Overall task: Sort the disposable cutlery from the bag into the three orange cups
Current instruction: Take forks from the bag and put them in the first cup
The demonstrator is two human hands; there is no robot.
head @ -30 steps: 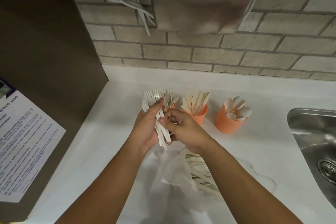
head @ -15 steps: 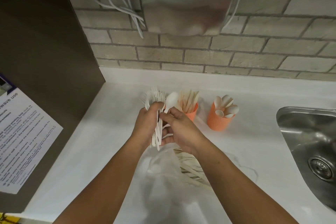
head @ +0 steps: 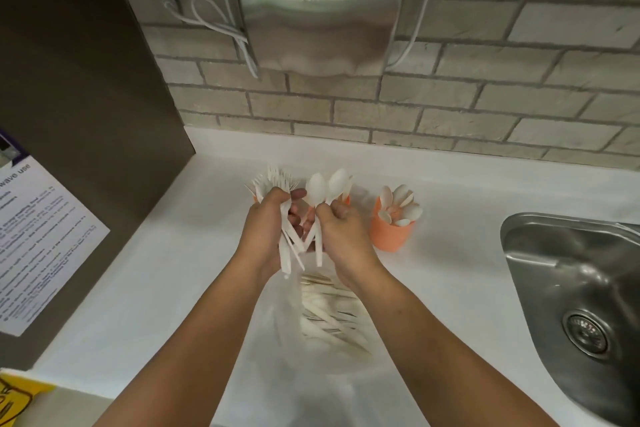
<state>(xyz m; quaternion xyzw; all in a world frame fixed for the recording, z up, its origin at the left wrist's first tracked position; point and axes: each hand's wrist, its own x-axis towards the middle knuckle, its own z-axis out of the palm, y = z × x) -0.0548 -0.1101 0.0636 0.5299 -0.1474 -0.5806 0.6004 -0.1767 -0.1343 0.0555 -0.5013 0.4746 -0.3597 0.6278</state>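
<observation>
My left hand [head: 266,232] grips a bundle of white plastic forks [head: 275,182], tines up, above the white counter. Close beside it, my right hand [head: 341,236] pinches two white spoons [head: 327,185] by their handles, bowls up. To the right stands an orange cup [head: 389,234] filled with spoons. A second orange cup [head: 346,199] shows only as a sliver behind the held spoons, and a third [head: 255,199] as a sliver behind my left hand. The clear plastic bag [head: 329,315] lies under my forearms with several pieces of cutlery inside.
A steel sink [head: 571,288] sits at the right. A metal wall dispenser [head: 322,14] with white cables hangs on the brick wall. A dark panel with a printed notice [head: 38,239] bounds the counter on the left.
My right hand has drawn two spoons out of the bundle and moved slightly right of my left hand; a second ago both hands were closed together on the bundle.
</observation>
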